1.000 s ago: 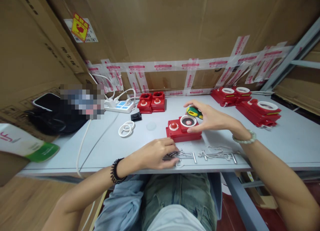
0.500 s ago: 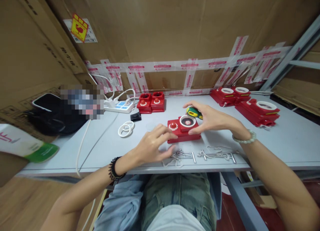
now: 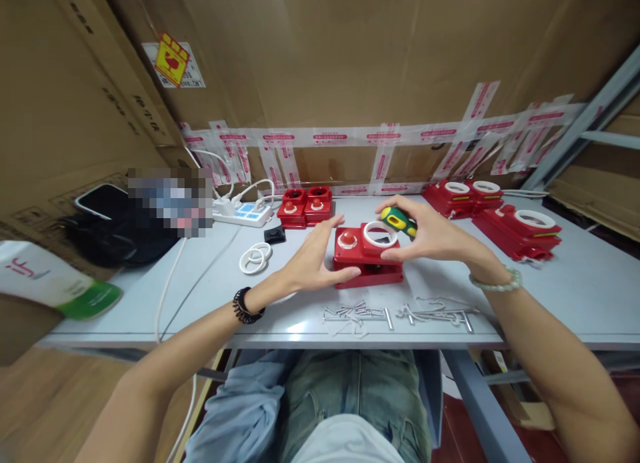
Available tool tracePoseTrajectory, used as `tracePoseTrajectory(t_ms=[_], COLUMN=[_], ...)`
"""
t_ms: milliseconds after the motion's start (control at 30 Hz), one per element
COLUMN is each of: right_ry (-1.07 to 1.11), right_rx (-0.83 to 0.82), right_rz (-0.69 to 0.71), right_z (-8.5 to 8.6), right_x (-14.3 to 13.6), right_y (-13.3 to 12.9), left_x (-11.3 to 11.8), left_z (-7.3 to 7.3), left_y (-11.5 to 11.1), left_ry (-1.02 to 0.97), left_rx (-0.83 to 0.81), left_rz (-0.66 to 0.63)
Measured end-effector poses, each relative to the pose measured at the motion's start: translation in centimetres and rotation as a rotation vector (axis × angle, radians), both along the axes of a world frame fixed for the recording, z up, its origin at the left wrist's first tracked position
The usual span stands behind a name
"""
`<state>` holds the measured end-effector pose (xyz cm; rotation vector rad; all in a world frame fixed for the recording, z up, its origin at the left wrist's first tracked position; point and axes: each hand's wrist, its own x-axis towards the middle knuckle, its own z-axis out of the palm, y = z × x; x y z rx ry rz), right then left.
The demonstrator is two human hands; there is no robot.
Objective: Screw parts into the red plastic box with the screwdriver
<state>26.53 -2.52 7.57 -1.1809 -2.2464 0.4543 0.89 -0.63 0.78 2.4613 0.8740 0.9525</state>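
In the middle of the table is a red box with its cover (image 3: 349,243) raised at the front above the red base (image 3: 361,283), a dark gap between them. The cover carries a red dome and a white ring (image 3: 379,236). My right hand (image 3: 425,231) keeps a green and yellow screwdriver (image 3: 399,221) tucked in its fingers, its shaft hidden, while the thumb lies at the cover's right front. Flat and spread, my left hand (image 3: 313,259) is along the box's left side, thumb tip close to the cover's front edge.
Screws and metal pins (image 3: 360,311) with white cords lie along the front. White rings (image 3: 253,259) and a small black part (image 3: 275,234) are left of the box. More red boxes (image 3: 306,208) stand behind, others (image 3: 517,229) at right. A power strip (image 3: 243,213) is back left.
The cover has come up off its base at the front. My left hand has opened out and moved up along the box's left side. The screwdriver stays in my right hand.
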Motion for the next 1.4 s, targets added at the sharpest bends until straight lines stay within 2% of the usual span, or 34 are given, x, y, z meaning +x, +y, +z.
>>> tracePoseTrajectory(t_ms=[100,200,267,400,533,733,833,900,1000,1067,1133,1167,1233,1300,1400], right_ry=[0.091,0.242,0.383,0.608,0.629,0.603,0.575,0.554,0.516,0.494,0.476,0.469,0.453,0.443,0.433], right_rx=[0.046,0.121,0.136,0.042,0.022,0.074,0.124,0.136,0.138,0.143,0.148,0.149,0.149,0.147,0.142], right_rz=[-0.064,-0.180,-0.275,-0.398,-0.426,-0.419,-0.429,-0.441,-0.461,-0.466,-0.465,-0.465,-0.470,-0.476,-0.480], right_z=[0.7,1.2,1.3,1.0,0.7,0.5,0.4,0.4,0.3,0.2,0.1,0.0,0.0,-0.1,-0.1], right_x=[0.4,1.0,1.4,1.8,1.7,1.8,1.8,1.8,1.7,1.6,1.5,1.5,1.5,1.5,1.5], right_y=[-0.3,-0.2,0.1,0.8,1.1,1.2,1.2,1.2,1.1,1.1,1.2,1.2,1.3,1.3,1.3], left_x=[-0.2,0.5,1.5,3.7,5.2,5.4,3.6,1.2,-3.7,-6.8,-8.8,-9.3,-9.3,-8.6,-7.8], left_z=[0.3,0.8,1.2,1.7,1.6,1.5,2.5,3.1,3.6,3.4,3.1,3.0,2.8,2.8,2.8], left_y=[0.2,0.1,-0.1,-0.4,-0.1,0.3,0.5,1.0,2.7,4.0,4.9,5.1,5.1,4.5,3.7], left_ry=[-0.142,-0.188,-0.137,0.024,0.084,-0.088,-0.164,-0.158,-0.011,0.112,0.169,0.177,0.205,0.290,0.428], left_rx=[0.056,0.101,0.128,0.123,0.107,0.065,0.060,0.078,0.099,0.036,-0.014,-0.041,-0.109,-0.149,-0.150], left_rz=[0.037,0.084,0.078,-0.062,-0.124,-0.175,-0.107,-0.030,0.184,0.287,0.372,0.383,0.320,0.230,0.178])
